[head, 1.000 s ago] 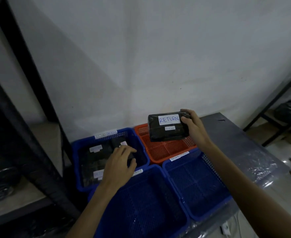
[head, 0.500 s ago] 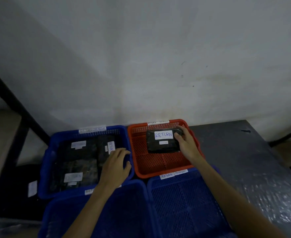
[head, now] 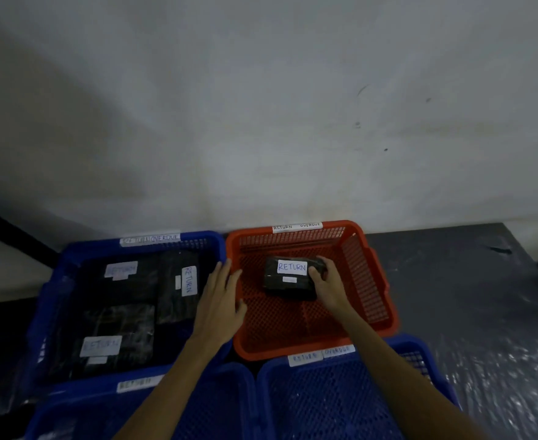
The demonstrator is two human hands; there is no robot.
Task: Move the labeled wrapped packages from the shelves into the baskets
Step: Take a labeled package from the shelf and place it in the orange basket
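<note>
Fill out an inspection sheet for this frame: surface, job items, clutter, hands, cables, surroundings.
Surface: dark table, plastic film glinting at right.
Job items: black package labelled RETURN in the orange basket; several labelled packages in the far blue basket; two near blue baskets, contents not clear.
Clutter: nothing seen.
Hands: right hand grips the package's right end; left hand rests open across the rims where the two far baskets meet.
Cables: nothing seen.
Surroundings: pale wall; dark shelf frame at left.

Dim, grainy wide-angle view; the wall (head: 261, 106) is palest centrally, corners darken, lower edges smear with blur.
</note>
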